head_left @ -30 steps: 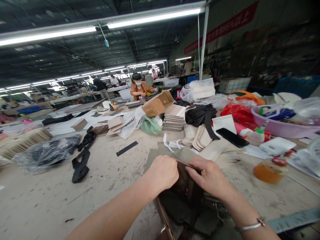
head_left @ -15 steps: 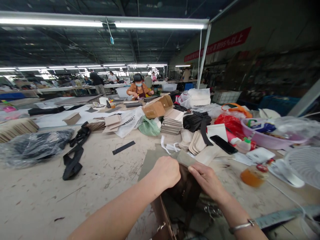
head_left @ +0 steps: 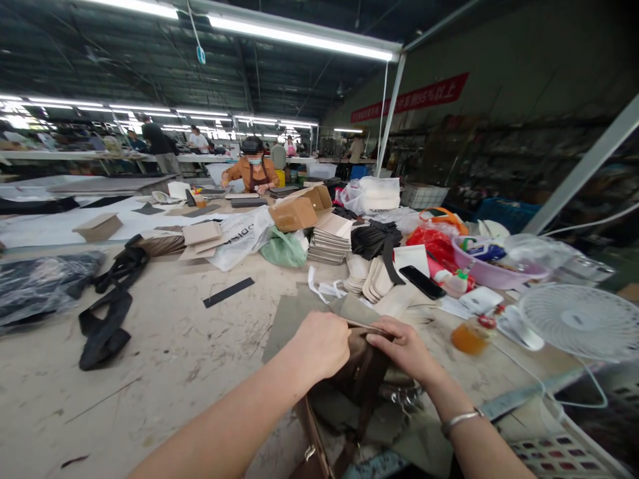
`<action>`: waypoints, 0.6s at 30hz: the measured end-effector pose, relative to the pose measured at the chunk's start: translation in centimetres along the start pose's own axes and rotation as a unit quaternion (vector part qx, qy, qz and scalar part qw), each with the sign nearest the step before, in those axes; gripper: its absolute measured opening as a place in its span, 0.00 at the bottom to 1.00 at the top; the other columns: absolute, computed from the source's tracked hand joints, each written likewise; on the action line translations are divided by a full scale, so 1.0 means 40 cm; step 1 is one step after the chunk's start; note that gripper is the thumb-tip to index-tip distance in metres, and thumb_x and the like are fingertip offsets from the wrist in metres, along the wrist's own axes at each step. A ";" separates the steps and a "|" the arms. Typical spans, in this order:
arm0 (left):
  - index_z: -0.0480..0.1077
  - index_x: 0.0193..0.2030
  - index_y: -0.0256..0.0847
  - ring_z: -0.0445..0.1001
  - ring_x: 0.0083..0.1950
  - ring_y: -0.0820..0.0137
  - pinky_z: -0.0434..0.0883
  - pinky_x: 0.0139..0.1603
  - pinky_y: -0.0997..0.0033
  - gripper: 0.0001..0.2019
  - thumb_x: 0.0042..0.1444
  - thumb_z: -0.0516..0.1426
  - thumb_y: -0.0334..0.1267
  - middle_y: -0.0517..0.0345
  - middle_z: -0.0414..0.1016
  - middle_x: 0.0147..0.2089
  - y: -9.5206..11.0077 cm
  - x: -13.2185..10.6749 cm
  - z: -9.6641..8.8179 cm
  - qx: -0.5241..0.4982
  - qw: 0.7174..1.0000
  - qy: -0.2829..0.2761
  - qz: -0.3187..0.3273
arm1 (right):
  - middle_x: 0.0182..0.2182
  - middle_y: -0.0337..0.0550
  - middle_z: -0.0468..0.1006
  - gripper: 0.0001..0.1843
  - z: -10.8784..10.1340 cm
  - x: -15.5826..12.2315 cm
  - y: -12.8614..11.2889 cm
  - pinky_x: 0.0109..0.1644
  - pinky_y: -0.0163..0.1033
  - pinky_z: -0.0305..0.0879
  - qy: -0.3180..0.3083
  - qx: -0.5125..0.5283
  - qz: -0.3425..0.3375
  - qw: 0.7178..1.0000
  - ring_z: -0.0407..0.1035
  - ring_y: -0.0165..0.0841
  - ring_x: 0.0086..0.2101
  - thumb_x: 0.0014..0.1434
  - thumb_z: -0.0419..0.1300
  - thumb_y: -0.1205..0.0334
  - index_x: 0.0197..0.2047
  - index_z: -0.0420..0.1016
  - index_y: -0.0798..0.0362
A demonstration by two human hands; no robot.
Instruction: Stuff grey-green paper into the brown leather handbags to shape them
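My left hand is closed in a fist on the top edge of a dark brown bag at the near edge of the table. My right hand pinches the same edge from the right, fingers pressed together. A brown strap with a metal ring hangs below the bag. Flat olive-grey fabric pieces lie under and behind the bag. A metal bangle circles my right wrist.
Black straps and a black strip lie at left. Stacks of card pieces, a phone, a pink basin, an orange jar and a white fan crowd the right. A seated person works far behind.
The camera has turned right and down, bringing the white fan fully into view. Both hands stay closed on the bag's top edge, shifted slightly along it.
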State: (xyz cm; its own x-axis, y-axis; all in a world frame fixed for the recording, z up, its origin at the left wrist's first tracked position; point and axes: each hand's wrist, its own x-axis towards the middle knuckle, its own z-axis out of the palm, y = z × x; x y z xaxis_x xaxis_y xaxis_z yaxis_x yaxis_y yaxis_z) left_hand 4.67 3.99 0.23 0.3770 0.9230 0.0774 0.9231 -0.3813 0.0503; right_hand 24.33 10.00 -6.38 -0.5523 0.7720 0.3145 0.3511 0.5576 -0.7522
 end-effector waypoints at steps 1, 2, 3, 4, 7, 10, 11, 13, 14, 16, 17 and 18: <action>0.75 0.31 0.35 0.78 0.35 0.60 0.73 0.38 0.62 0.18 0.61 0.45 0.35 0.45 0.79 0.33 -0.003 -0.005 0.000 0.000 1.000 0.001 0.009 | 0.31 0.41 0.75 0.10 -0.001 0.003 0.000 0.40 0.37 0.64 -0.003 0.001 0.004 1.000 0.69 0.33 0.35 0.59 0.59 0.55 0.35 0.77 0.52; 0.75 0.31 0.35 0.77 0.35 0.60 0.73 0.39 0.61 0.18 0.61 0.45 0.35 0.45 0.79 0.33 -0.006 -0.009 0.001 -0.002 1.000 0.003 0.017 | 0.31 0.41 0.75 0.10 -0.001 0.005 -0.001 0.40 0.37 0.64 -0.006 0.002 0.007 1.000 0.69 0.33 0.35 0.59 0.59 0.55 0.35 0.77 0.52; 0.75 0.30 0.36 0.77 0.35 0.60 0.72 0.40 0.60 0.18 0.61 0.45 0.35 0.46 0.78 0.33 -0.009 -0.012 0.003 -0.005 1.000 0.006 0.024 | 0.31 0.41 0.75 0.11 0.000 0.006 -0.002 0.40 0.37 0.64 -0.007 0.003 0.009 1.000 0.69 0.33 0.35 0.59 0.59 0.55 0.34 0.77 0.52; 0.74 0.31 0.36 0.77 0.36 0.60 0.72 0.42 0.58 0.18 0.62 0.45 0.34 0.47 0.79 0.33 -0.012 -0.015 0.005 -0.010 0.999 0.008 0.033 | 0.32 0.41 0.75 0.11 0.000 0.007 -0.003 0.40 0.37 0.64 -0.007 0.005 0.011 1.000 0.69 0.33 0.35 0.59 0.58 0.55 0.34 0.77 0.53; 0.73 0.31 0.37 0.77 0.38 0.60 0.70 0.46 0.54 0.17 0.62 0.45 0.35 0.49 0.79 0.34 -0.019 -0.018 0.014 -0.021 0.998 0.014 0.061 | 0.32 0.42 0.76 0.12 0.003 0.005 -0.004 0.41 0.37 0.64 0.001 0.011 0.017 1.000 0.69 0.33 0.35 0.60 0.58 0.55 0.36 0.78 0.52; 0.72 0.31 0.38 0.77 0.37 0.61 0.69 0.47 0.54 0.17 0.63 0.45 0.35 0.50 0.78 0.33 -0.025 -0.017 0.021 -0.021 0.997 0.014 0.072 | 0.31 0.42 0.76 0.12 0.006 0.001 -0.004 0.40 0.37 0.64 0.009 0.016 0.018 1.000 0.69 0.33 0.35 0.60 0.58 0.54 0.37 0.78 0.52; 0.72 0.31 0.38 0.77 0.37 0.61 0.69 0.47 0.55 0.17 0.63 0.45 0.35 0.50 0.78 0.33 -0.027 -0.017 0.022 -0.021 0.997 0.016 0.071 | 0.31 0.42 0.76 0.13 0.007 0.001 -0.004 0.40 0.37 0.64 0.010 0.017 0.016 1.000 0.69 0.33 0.35 0.60 0.57 0.54 0.37 0.79 0.52; 0.72 0.32 0.38 0.77 0.37 0.61 0.69 0.47 0.54 0.16 0.63 0.44 0.35 0.50 0.78 0.34 -0.029 -0.019 0.023 -0.023 0.998 0.016 0.063 | 0.31 0.42 0.75 0.13 0.009 0.002 -0.004 0.39 0.37 0.64 0.013 0.019 0.013 1.000 0.69 0.33 0.34 0.60 0.57 0.54 0.36 0.79 0.53; 0.71 0.33 0.37 0.77 0.37 0.61 0.69 0.47 0.54 0.16 0.63 0.44 0.34 0.50 0.78 0.35 -0.030 -0.021 0.023 -0.024 0.998 0.016 0.058 | 0.31 0.42 0.75 0.13 0.010 0.003 -0.004 0.39 0.37 0.63 0.013 0.019 0.012 1.000 0.68 0.32 0.34 0.60 0.57 0.54 0.36 0.79 0.53; 0.71 0.32 0.38 0.77 0.38 0.61 0.69 0.48 0.52 0.15 0.63 0.45 0.34 0.50 0.78 0.35 -0.029 -0.025 0.023 -0.025 0.998 0.015 0.058 | 0.30 0.41 0.75 0.13 0.010 0.005 -0.003 0.38 0.37 0.63 0.012 0.017 0.012 1.000 0.68 0.32 0.33 0.60 0.57 0.53 0.35 0.79 0.53; 0.71 0.32 0.38 0.77 0.38 0.61 0.68 0.50 0.51 0.15 0.63 0.45 0.33 0.51 0.78 0.35 -0.028 -0.028 0.023 -0.026 0.998 0.015 0.063 | 0.29 0.41 0.74 0.14 0.010 0.006 -0.002 0.38 0.37 0.63 0.008 0.016 0.012 1.000 0.68 0.32 0.33 0.60 0.57 0.53 0.35 0.79 0.53; 0.71 0.31 0.38 0.77 0.37 0.61 0.68 0.50 0.50 0.15 0.63 0.45 0.34 0.51 0.78 0.34 -0.026 -0.030 0.024 -0.026 0.997 0.016 0.070 | 0.29 0.41 0.74 0.14 0.011 0.007 -0.001 0.38 0.36 0.63 0.005 0.016 0.011 1.000 0.67 0.32 0.33 0.60 0.57 0.53 0.36 0.79 0.53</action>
State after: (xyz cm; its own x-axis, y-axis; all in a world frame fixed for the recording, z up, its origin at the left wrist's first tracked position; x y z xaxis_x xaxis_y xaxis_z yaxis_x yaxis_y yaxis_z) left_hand 3.31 3.33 -0.88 0.4990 0.8584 0.1184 0.8557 -0.5097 0.0890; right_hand 23.84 10.04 -6.50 -0.5368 0.7872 0.3037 0.3386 0.5306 -0.7771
